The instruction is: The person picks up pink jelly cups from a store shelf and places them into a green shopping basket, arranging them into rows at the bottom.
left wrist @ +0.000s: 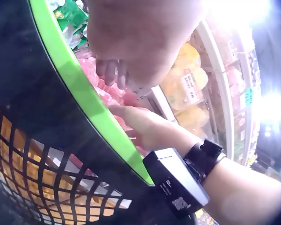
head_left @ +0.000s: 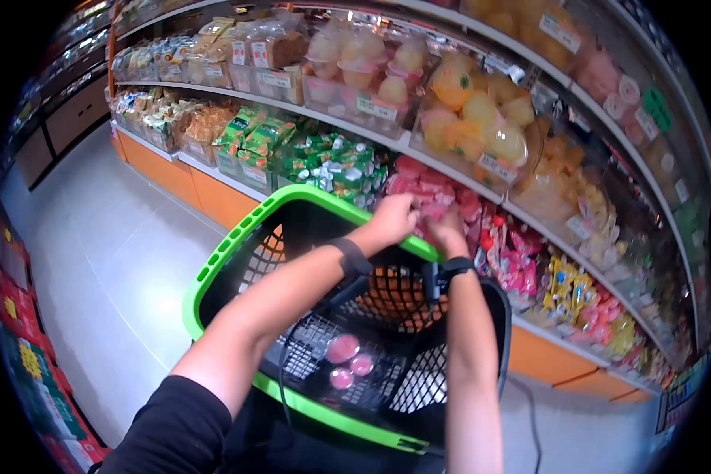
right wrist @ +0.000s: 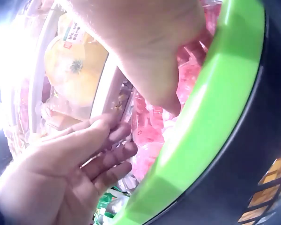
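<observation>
Pink packaged sweets (head_left: 426, 189) fill a low shelf bin just beyond the basket's green rim (head_left: 292, 191). Over that bin, my left hand (head_left: 393, 219) hangs with fingers loosely bent and nothing in them, as the right wrist view shows of the left hand (right wrist: 61, 173). Close beside it, my right hand (head_left: 449, 235) reaches down among the pink packs (right wrist: 147, 136); its fingertips are partly hidden, so a grip cannot be made out. Inside the black basket lie several round pink items (head_left: 343, 347) on the mesh bottom.
Green packets (head_left: 336, 162) stand left of the pink bin, yellow packets (head_left: 569, 288) to its right. Above, a shelf edge (head_left: 403, 142) carries tubs of orange and yellow cups (head_left: 482, 118). Grey floor (head_left: 126, 237) shows at the left, with red boxes (head_left: 12, 292) at the far left.
</observation>
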### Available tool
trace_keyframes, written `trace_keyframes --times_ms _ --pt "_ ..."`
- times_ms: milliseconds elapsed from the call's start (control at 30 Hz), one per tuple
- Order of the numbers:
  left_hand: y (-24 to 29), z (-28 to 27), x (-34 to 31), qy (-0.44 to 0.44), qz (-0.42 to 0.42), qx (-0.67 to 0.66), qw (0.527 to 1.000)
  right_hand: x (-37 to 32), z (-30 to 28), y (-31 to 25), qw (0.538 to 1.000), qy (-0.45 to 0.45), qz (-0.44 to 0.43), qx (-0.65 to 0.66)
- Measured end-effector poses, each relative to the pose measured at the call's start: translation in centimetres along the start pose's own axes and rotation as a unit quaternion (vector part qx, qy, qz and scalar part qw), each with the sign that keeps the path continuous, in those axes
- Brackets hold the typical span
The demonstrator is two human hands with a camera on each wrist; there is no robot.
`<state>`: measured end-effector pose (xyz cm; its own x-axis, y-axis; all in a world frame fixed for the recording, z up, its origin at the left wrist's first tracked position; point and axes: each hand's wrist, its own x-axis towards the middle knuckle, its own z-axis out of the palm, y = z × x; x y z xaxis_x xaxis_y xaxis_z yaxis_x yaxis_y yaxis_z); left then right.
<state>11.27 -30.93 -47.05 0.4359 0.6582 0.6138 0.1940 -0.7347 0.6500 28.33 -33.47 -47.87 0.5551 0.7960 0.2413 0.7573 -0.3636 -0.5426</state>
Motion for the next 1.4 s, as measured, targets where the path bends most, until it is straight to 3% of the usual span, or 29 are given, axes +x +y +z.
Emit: trace_keyframes --times_ms 67,167,267,400,467,533,633,733,767,900,1000,1033,1133,1167,1267,1300,1400 --pt "-0.5 0.7 0.8 -0.030 -0.020 0.015 0.999 -1.6 -0.1 -1.5 0.998 0.032 0.030 -0.033" --pt "-1.7 1.9 0.6 -0.035 0.019 0.014 0.999 -0.6 0.6 -0.5 0.998 0.035 -0.017 -0.054" --pt "-2.9 3.6 0.5 -0.047 0.038 0.006 0.998 0.0 0.7 -0.4 0.997 0.026 -0.010 -0.068" --pt "-4.7 4.1 0.7 -0.043 0.048 0.025 0.998 -1.5 -0.1 -2.1 0.994 0.087 -0.032 -0.060" --pt "-4.1 3.5 0.7 -0.036 0.056 0.014 0.998 -2.1 -0.1 -2.0 0.992 0.124 -0.035 -0.010" --pt "-3.1 3.2 1.0 -0.032 -0.012 -0.058 0.998 -1.9 -0.8 -2.5 0.988 0.152 -0.015 0.037" --pt "-2.6 2.0 0.9 0.013 -0.101 -0.167 0.981 -1.7 -0.7 -1.7 0.953 0.251 -0.065 0.157" --pt "-2.2 1.7 0.8 0.032 -0.092 -0.224 0.970 -3.3 -1.5 -2.6 0.916 0.310 -0.131 0.219" --pt "0.0 -0.1 0.4 -0.001 -0.092 -0.155 0.984 -4.2 -1.7 -3.1 0.903 0.321 -0.158 0.237" --pt "1.9 -1.3 -2.7 -0.023 -0.023 -0.228 0.973 -10.4 -4.7 -5.2 0.940 0.207 -0.117 0.244" --pt "2.7 -2.3 -5.8 -0.173 -0.165 -0.340 0.909 -13.4 -6.1 -3.2 0.974 0.082 -0.180 0.112" --pt "2.1 -1.5 -6.9 -0.161 -0.148 -0.363 0.906 -14.2 -5.7 -2.5 0.980 0.032 -0.160 0.117" --pt "-0.1 0.1 -9.7 -0.227 -0.131 -0.270 0.927 -15.7 -3.0 0.6 0.979 -0.085 -0.149 0.109" --pt "-0.7 0.6 -10.4 -0.267 -0.178 -0.255 0.912 -16.0 -2.7 1.4 0.979 -0.131 -0.132 0.082" --pt "-1.6 1.6 -13.3 -0.286 -0.283 -0.284 0.871 -17.3 -0.7 3.6 0.965 -0.238 -0.104 0.041" --pt "-1.7 1.7 -13.8 -0.287 -0.277 -0.248 0.883 -17.6 -0.3 4.3 0.956 -0.267 -0.117 0.038" --pt "-2.5 2.2 -14.7 -0.281 -0.332 -0.273 0.858 -18.4 0.2 4.7 0.957 -0.255 -0.139 0.030"
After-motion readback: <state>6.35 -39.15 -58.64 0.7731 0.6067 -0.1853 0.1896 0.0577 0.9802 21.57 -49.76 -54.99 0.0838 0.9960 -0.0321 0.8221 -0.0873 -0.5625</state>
